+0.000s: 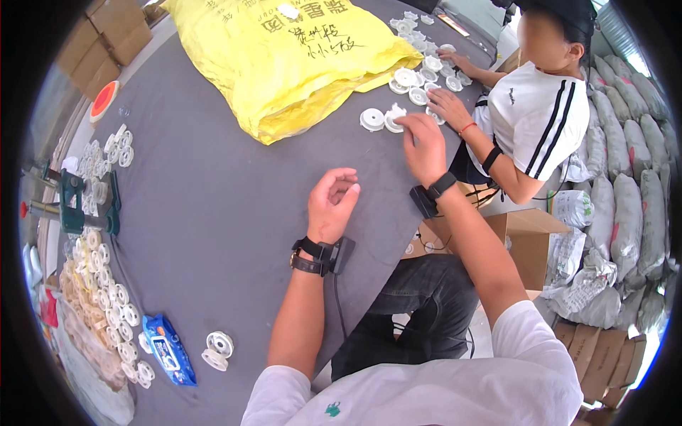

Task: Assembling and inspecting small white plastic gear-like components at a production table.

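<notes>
Over the middle of the grey-covered table, my left hand [332,201] is loosely curled, its thumb apart from the fingers and nothing in it. My right hand [426,148] reaches farther to the right, its bent fingertips at the edge of a white round plastic part [393,113]. They appear to pinch it, though the hand partly hides the contact. Just left of that part lies another white flanged plastic wheel [371,119]. Behind them spreads a loose pile of similar white parts [430,67]. Both my wrists wear black straps with small boxes.
A large yellow sack [284,78] lies across the far table. At right, a co-worker's hands [449,106] touch the pile. Leftward are a green clamp-like device [73,202], many cream parts [106,291], a blue wipes pack [169,349] and two white wheels [219,348]. An open carton [527,238] stands beside my legs.
</notes>
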### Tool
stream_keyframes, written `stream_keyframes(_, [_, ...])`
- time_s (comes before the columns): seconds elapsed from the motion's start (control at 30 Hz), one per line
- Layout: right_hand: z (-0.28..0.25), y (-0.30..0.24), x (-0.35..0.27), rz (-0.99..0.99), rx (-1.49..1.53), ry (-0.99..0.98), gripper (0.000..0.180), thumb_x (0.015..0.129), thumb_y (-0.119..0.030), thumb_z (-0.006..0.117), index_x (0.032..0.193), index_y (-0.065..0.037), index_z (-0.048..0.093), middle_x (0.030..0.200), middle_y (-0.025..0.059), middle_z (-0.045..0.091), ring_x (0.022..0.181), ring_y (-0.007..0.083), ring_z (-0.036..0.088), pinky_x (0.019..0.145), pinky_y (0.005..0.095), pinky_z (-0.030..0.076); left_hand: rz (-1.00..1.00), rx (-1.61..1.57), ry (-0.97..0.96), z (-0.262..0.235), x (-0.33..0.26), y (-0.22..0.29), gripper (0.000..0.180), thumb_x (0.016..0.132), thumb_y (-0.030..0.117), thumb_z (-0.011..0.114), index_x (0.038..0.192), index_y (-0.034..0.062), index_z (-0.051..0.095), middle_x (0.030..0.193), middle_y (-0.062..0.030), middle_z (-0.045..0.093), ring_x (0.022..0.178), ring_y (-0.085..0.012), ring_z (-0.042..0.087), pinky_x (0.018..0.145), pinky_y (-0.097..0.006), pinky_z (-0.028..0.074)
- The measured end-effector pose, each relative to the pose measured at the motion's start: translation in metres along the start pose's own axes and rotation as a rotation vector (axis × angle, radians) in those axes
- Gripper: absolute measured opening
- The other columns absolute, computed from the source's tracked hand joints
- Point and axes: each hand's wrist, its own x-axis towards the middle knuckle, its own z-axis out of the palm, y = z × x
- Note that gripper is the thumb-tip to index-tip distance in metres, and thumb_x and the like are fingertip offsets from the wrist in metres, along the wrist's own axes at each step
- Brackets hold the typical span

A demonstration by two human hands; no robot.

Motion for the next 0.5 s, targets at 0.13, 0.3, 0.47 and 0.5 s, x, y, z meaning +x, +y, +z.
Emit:
stream_keyframes(0.13, [0.02, -0.011, 0.026, -0.069, -0.119, -0.193, 0.035, 0.087, 0.002, 0.064, 0.12, -0.01, 0.067, 0.106, 0.013, 0.07, 0.105, 0.0358, 0.066, 0.089, 0.0459, 0.056, 0.002, 0.006, -0.016, -0.002, 0.001, -0.003, 0.028, 0.098, 0.005, 0.067, 0.125, 0.001, 0.064, 0.114, -0.0085, 0.067, 0.098, -0.0164, 0.069, 0.086, -0.03, 0.057])
stream_keyframes(0.3, [0.027, 0.004, 0.023, -0.108, -0.094, -0.193, 0.037, 0.084, 0.0, 0.068, 0.12, -0.007, 0.062, 0.117, 0.0169, 0.064, 0.109, 0.0386, 0.063, 0.092, 0.0472, 0.054, -0.012, -0.01, -0.002, 0.001, 0.001, 0.0, 0.028, 0.097, 0.004, 0.068, 0.125, 0.0013, 0.064, 0.114, -0.0079, 0.067, 0.098, -0.0158, 0.069, 0.087, -0.03, 0.056])
stream_keyframes(0.47, [0.005, 0.001, 0.002, 0.1, -0.047, -0.16, 0.033, 0.082, 0.002, 0.073, 0.113, -0.003, 0.063, 0.116, 0.0161, 0.065, 0.107, 0.0372, 0.065, 0.09, 0.0439, 0.053, -0.015, 0.006, -0.028, -0.001, 0.001, 0.0, 0.028, 0.098, 0.003, 0.067, 0.125, 0.0015, 0.064, 0.114, -0.0081, 0.067, 0.098, -0.016, 0.069, 0.087, -0.03, 0.057])
stream_keyframes(0.5, [0.001, 0.003, -0.006, 0.167, -0.007, -0.207, 0.032, 0.082, 0.001, 0.072, 0.113, -0.003, 0.063, 0.113, 0.016, 0.065, 0.104, 0.036, 0.066, 0.089, 0.0437, 0.054, -0.016, 0.003, -0.016, -0.002, 0.001, 0.0, 0.028, 0.098, 0.003, 0.067, 0.125, 0.0015, 0.064, 0.114, -0.0081, 0.067, 0.098, -0.016, 0.069, 0.087, -0.03, 0.057])
